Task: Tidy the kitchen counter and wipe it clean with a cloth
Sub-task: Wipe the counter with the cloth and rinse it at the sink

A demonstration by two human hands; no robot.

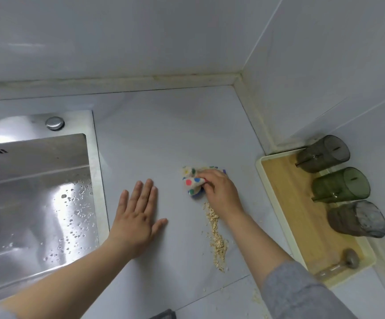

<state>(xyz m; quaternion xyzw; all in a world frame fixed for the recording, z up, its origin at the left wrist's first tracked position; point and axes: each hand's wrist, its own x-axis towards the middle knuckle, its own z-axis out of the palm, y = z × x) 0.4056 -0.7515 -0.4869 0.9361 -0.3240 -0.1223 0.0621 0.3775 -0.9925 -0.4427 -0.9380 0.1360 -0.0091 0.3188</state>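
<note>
Left hand (138, 217) flat on the counter (163, 134), palm down, fingers straight and slightly spread, holding nothing. Right hand (219, 192) is well apart from it, fingers curled down over the cloth (192, 180): a bunched, pale rag with coloured dots, gripped and pressed onto the counter. Most of the cloth sticks out on the left and far side of my right hand, in the gap between both hands but much closer to the right. A line of spilled oat flakes (216, 236) runs from just under my right wrist back toward me, between my forearms, with a few loose flakes nearer the counter edge. The cloth sits at the far end of that line; I can't tell if it touches the flakes. Grey sleeve (297, 293) is pushed up on my right forearm. Left of my left hand: steel sink (37, 180), water drops on its basin wall, chrome cap (55, 123) on its deck. Right of my right hand: tray (297, 215) with a cream rim against the wall, carrying the far grey tumbler (322, 154), green tumbler (341, 184) and near grey tumbler (357, 218) in a row, plus a small blurred grey knob (350, 259) at its near end.
</note>
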